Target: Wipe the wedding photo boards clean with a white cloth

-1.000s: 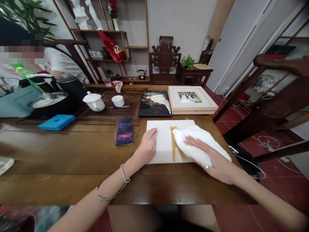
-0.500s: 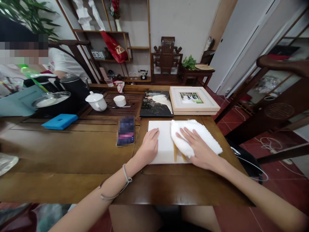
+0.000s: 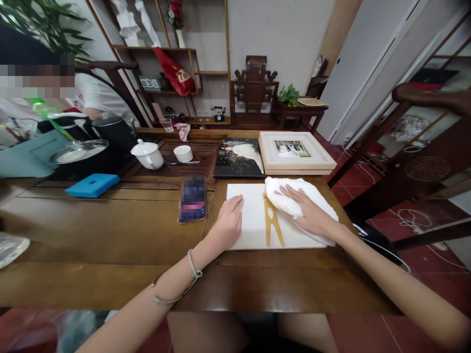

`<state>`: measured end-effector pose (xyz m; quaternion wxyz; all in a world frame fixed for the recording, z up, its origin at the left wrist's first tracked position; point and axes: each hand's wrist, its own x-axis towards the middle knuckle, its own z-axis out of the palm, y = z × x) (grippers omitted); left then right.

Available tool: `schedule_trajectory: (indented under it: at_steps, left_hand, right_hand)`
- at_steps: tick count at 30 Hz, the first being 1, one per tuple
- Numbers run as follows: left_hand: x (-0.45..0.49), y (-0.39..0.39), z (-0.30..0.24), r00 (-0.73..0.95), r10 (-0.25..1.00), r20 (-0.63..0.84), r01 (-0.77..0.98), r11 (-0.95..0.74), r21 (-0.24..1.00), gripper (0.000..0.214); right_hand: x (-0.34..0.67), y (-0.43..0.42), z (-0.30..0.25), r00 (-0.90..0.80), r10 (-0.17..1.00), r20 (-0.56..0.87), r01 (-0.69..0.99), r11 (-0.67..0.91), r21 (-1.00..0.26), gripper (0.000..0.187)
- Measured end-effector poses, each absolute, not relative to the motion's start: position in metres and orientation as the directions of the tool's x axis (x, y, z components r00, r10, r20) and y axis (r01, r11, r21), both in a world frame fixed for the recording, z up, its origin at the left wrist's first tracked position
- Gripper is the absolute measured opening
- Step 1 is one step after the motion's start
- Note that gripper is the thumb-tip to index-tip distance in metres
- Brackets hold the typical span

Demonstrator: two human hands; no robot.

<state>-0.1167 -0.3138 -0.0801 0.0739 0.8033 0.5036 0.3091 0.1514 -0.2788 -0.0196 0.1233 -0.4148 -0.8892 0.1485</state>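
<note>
A white flat board (image 3: pixel 253 223) with a tan wooden stand (image 3: pixel 272 225) on its back lies on the wooden table (image 3: pixel 110 230) before me. My left hand (image 3: pixel 228 223) rests flat on the board's left edge, fingers together and stretched out. My right hand (image 3: pixel 309 213) presses a white cloth (image 3: pixel 287 196) onto the board's upper right part, fingers spread over it.
A phone (image 3: pixel 192 199) lies left of the board. Behind it sit a dark photo print (image 3: pixel 239 158) and a white picture frame (image 3: pixel 294 152). A tea tray with a white teapot (image 3: pixel 147 154) and cup (image 3: pixel 183 153), a blue box (image 3: pixel 93 184) and another person (image 3: pixel 44 103) are at the left.
My right hand has swept the cloth from the board's lower right up toward its far right corner, uncovering the tan stand. My left hand has stayed in place.
</note>
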Motion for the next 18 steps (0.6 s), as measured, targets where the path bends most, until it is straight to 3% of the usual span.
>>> schedule_trajectory:
  at_steps: [4,10,14,18]
  left_hand:
    - [-0.117,-0.313,-0.08,0.298,0.862,0.411,0.771,-0.471,0.428,0.044]
    - [-0.116,-0.314,-0.081,0.295,0.854,0.429,0.77,-0.478,0.422,0.044]
    - [-0.115,-0.313,-0.083,0.295,0.835,0.465,0.772,-0.495,0.399,0.043]
    - [-0.116,-0.313,-0.083,0.305,0.831,0.465,0.777,-0.5,0.384,0.043]
  right_hand:
    - [0.114,-0.262,-0.018,-0.552,0.833,0.05,0.803,0.546,-0.24,0.077]
    - [0.116,-0.325,-0.012,-0.714,0.7,-0.025,0.695,0.703,-0.148,0.096]
    - [0.136,-0.364,-0.007,-0.845,0.531,-0.066,0.533,0.826,-0.182,0.112]
    - [0.15,-0.354,-0.005,-0.907,0.414,-0.081,0.418,0.855,-0.307,0.109]
